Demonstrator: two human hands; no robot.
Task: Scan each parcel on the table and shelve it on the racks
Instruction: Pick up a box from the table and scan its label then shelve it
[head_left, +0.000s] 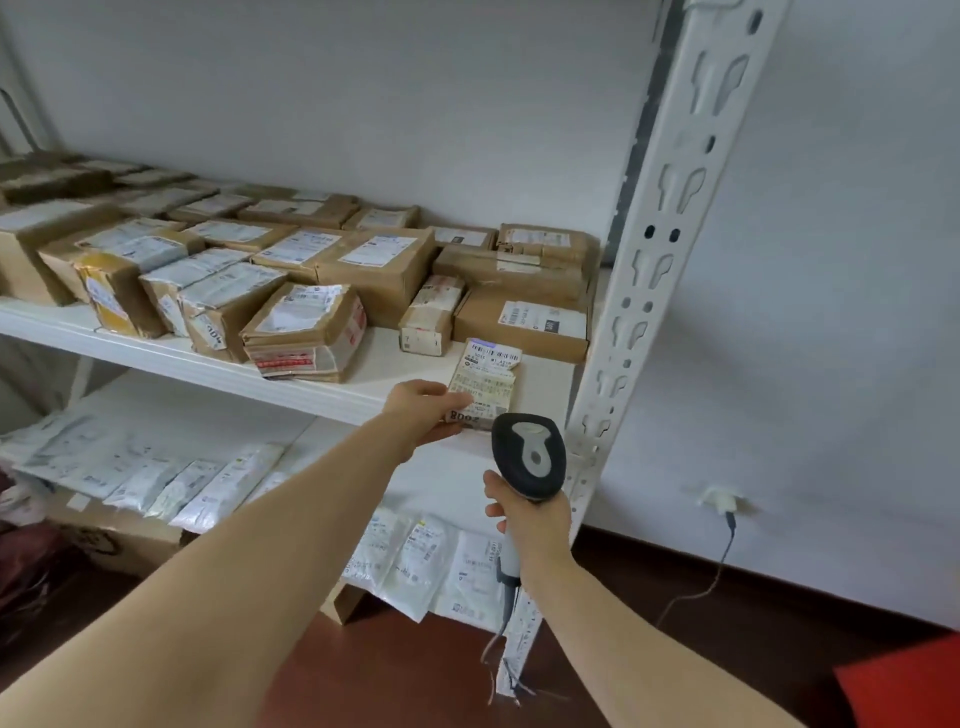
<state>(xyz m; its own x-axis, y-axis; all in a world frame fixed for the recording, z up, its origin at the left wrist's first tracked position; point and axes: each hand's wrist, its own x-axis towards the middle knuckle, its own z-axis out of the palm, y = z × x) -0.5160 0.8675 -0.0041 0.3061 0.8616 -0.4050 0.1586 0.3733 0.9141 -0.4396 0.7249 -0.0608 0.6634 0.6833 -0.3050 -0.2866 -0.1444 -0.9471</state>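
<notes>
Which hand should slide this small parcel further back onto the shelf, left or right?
Left, probably. The left hand grips the small parcel at the front edge of the shelf, while the right hand is busy holding the barcode scanner.

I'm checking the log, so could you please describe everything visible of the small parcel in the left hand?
The small parcel is flat and narrow, covered in pale paper labels: a barcode at its far end, dense print in the middle, large digits at its near end. It lies on the shelf near the right post, before a brown box. The left hand grips its near end; the scanner hovers just short of it.
</notes>
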